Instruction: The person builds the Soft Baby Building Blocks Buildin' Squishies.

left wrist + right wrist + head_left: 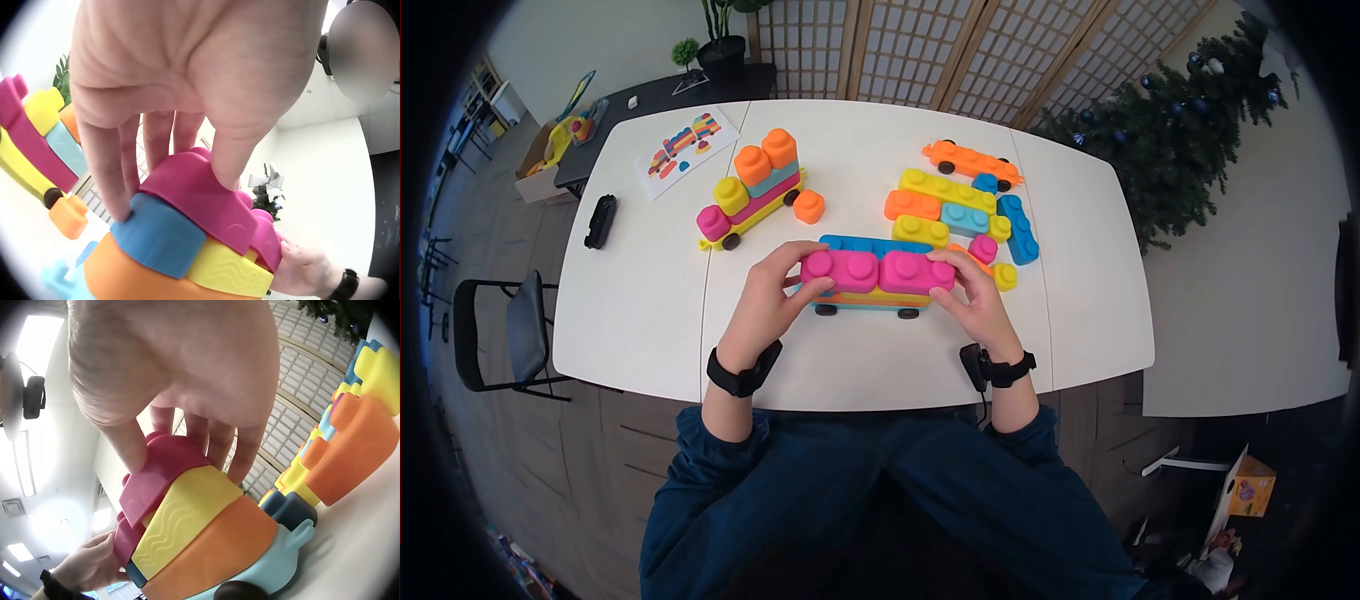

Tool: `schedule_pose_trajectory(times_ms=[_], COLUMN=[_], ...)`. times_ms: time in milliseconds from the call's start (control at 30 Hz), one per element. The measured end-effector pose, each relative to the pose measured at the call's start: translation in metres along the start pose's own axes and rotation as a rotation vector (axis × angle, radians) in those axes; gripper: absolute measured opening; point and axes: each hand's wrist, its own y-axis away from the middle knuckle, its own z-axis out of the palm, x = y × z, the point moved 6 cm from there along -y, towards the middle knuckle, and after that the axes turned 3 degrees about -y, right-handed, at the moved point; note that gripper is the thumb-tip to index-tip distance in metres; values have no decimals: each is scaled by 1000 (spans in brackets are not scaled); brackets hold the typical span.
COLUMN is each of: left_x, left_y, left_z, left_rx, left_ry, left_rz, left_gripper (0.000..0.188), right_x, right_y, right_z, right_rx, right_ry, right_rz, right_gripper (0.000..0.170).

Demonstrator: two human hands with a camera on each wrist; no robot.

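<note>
Between my hands stands a toy block car with a light-blue wheeled base, an orange layer, then a yellow block and a blue block. Two pink blocks lie side by side on top. My left hand grips the left pink block, thumb at the near face and fingers over the far side. The right pink block is pinched the same way by my right hand. In the left wrist view, one fingertip reaches down to the blue block.
A second block car stands at the back left, a loose orange block beside it. To the right lie several blocks, including a long yellow one, and an orange wheeled base. A picture sheet and a black object lie far left.
</note>
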Motion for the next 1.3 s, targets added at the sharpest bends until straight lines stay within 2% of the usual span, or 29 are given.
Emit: schedule_pose_trajectory(times_ms=[267, 633, 967, 1167, 1233, 1300], left_x=[-2, -5, -2, -3, -4, -6], left_y=[-1, 0, 0, 1, 2, 2], left_z=[1, 4, 3, 4, 5, 6], left_rx=[-24, -10, 1, -9, -3, 9], left_ry=[-4, -3, 35, -12, 4, 20], left_rz=[-27, -31, 34, -14, -7, 1], left_gripper=[40, 40, 40, 39, 39, 39], right_x=[-11, -29, -16, -8, 0, 10], right_y=[-4, -12, -5, -3, -7, -10], right_z=[-1, 2, 7, -3, -42, -94], right_rx=[-33, -175, -121, -82, 91, 402], right_ry=[58, 327, 212, 214, 214, 561], right_rz=[7, -36, -53, -12, 93, 202], right_gripper=[42, 39, 43, 46, 50, 52])
